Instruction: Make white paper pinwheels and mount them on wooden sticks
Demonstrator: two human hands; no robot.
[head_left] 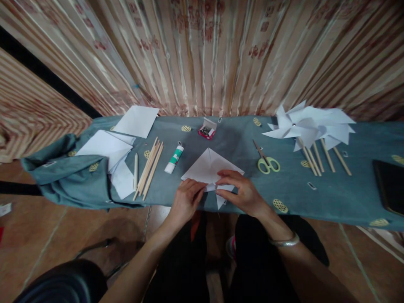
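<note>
A white sheet of paper (208, 162), cut in from its corners and with loose flaps, lies at the table's front edge between my hands. My left hand (188, 198) is closed on its lower left edge, the fingers pressed together. My right hand (241, 193) reaches over the right side, with thumb and bent fingers round a small flap (221, 200) that points toward me. The fingertips partly cover the middle of the sheet. Beyond the sheet stands an open small red box (206, 134) of metal pins. A glue stick (174, 159) lies to the left, green-handled scissors (267, 163) to the right.
Several wooden sticks (150, 168) and a white pencil-like stick (135, 171) lie left, beside stacked white paper (102, 147) and a single sheet (137, 121). Finished paper pinwheels (293, 124) on sticks lie at the right. A dark phone-like object (389, 185) is at far right. Curtains (202, 59) hang behind.
</note>
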